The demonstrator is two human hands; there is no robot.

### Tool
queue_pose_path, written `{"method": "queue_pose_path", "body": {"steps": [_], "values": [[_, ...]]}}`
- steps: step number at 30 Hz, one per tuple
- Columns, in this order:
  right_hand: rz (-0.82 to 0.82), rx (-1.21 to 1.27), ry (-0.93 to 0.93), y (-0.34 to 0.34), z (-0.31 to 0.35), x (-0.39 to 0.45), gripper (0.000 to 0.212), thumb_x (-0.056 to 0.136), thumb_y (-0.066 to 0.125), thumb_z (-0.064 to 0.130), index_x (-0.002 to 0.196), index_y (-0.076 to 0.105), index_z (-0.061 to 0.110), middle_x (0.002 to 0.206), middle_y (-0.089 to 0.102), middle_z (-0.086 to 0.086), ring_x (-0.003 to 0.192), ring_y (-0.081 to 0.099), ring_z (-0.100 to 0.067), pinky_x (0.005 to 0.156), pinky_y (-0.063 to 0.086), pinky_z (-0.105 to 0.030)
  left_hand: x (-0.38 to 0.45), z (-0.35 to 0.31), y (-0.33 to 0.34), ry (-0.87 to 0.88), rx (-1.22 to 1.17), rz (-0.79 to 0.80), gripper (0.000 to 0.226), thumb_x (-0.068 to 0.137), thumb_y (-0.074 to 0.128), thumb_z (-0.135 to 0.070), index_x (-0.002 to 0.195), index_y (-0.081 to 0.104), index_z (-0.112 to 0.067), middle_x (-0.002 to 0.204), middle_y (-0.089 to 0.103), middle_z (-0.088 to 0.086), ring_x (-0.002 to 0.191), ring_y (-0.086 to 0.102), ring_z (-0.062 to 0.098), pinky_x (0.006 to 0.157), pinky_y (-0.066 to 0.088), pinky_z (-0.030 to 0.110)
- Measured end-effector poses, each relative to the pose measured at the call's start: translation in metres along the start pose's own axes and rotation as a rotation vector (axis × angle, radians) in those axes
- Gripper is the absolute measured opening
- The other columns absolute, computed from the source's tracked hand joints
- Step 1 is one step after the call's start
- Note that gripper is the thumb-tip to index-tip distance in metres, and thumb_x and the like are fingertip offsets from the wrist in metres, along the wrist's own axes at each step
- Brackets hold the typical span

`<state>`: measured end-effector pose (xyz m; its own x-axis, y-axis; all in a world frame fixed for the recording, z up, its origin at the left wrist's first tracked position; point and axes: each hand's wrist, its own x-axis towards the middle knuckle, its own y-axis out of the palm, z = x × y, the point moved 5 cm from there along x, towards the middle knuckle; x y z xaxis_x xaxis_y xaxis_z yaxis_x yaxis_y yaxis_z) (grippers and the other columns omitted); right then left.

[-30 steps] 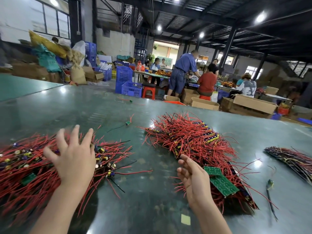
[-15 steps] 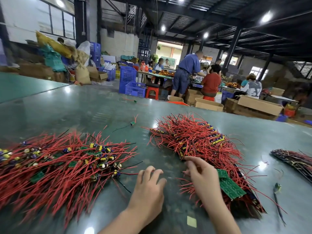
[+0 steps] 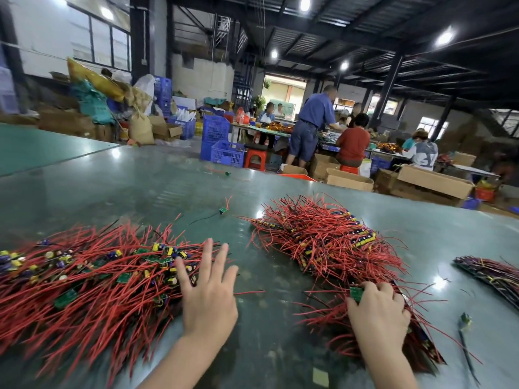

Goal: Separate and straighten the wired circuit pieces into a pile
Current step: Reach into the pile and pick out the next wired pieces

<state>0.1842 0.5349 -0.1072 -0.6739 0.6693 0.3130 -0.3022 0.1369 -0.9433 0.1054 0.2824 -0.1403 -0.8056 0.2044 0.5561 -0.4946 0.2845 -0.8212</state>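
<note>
Left hand (image 3: 209, 301) hovers, seemingly, over glossy green table (image 3: 140, 186); warehouse behind.

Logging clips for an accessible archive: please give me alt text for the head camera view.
A person's left hand, fingers spread, reaches over the edge of a tangled heap of red-wired circuit pieces, while the right hand grips pieces at the near end of a tidier pile on a green table. Workers sit at benches behind.

Red wires (image 3: 331, 237), green boards (image 3: 356, 293), yellow and purple capacitors (image 3: 64, 259). Tabletop (image 3: 134, 192) glossy grey-green. Right-edge bundle (image 3: 488, 273) dark, maybe purple. Blue crates (image 3: 224, 153), red stool (image 3: 255, 160).
</note>
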Motion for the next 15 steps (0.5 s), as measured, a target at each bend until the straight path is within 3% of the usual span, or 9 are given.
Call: {"method": "queue_pose_path", "body": {"steps": [2,3,5,9,15], "values": [[-0.033,0.070,-0.006,0.000,0.001,0.002,0.044,0.087,0.057,0.034,0.127,0.053,0.014,0.136,0.044,-0.009,0.122,0.039,-0.030,0.098,0.037,-0.038,0.002,0.020,0.004,-0.115,0.139,0.131,0.072,0.053,0.076,-0.022,0.123,0.060,-0.026,0.152,0.032,0.013,0.144,0.014,0.037,0.101,-0.005,0.075],[-0.060,0.130,-0.013,-0.001,0.002,0.002,0.046,0.086,0.059,0.030,0.128,0.053,0.011,0.137,0.043,-0.011,0.122,0.037,-0.032,0.098,0.036,-0.038,0.003,0.030,0.009,-0.173,0.203,0.174,0.078,0.064,0.068,-0.029,0.138,0.043,-0.032,0.158,0.013,0.013,0.144,-0.004,0.038,0.096,-0.014,0.076],[-0.142,0.286,-0.029,-0.005,0.004,0.001,0.048,0.083,0.063,0.023,0.127,0.054,0.006,0.136,0.044,-0.015,0.121,0.033,-0.034,0.098,0.034,-0.040,0.004,0.044,0.020,-0.230,0.281,0.252,0.078,0.079,0.051,-0.034,0.148,0.015,-0.035,0.158,-0.012,0.011,0.138,-0.026,0.040,0.091,-0.020,0.075],[-0.316,0.483,-0.126,-0.013,0.015,-0.007,0.043,0.078,0.072,0.018,0.116,0.061,0.002,0.125,0.050,-0.017,0.116,0.035,-0.035,0.091,0.036,-0.042,0.005,0.056,0.028,-0.211,0.302,0.320,0.068,0.090,0.042,-0.024,0.149,0.009,-0.036,0.157,-0.017,0.009,0.138,-0.028,0.040,0.098,-0.010,0.074],[-0.361,0.626,-0.260,-0.011,0.031,-0.017,0.042,0.074,0.078,0.017,0.112,0.064,0.005,0.119,0.053,-0.013,0.112,0.038,-0.030,0.092,0.038,-0.039,0.010,0.080,0.025,-0.207,0.334,0.279,0.066,0.092,0.036,-0.015,0.147,0.010,-0.042,0.158,-0.015,0.003,0.140,-0.026,0.034,0.105,-0.005,0.067]]}}
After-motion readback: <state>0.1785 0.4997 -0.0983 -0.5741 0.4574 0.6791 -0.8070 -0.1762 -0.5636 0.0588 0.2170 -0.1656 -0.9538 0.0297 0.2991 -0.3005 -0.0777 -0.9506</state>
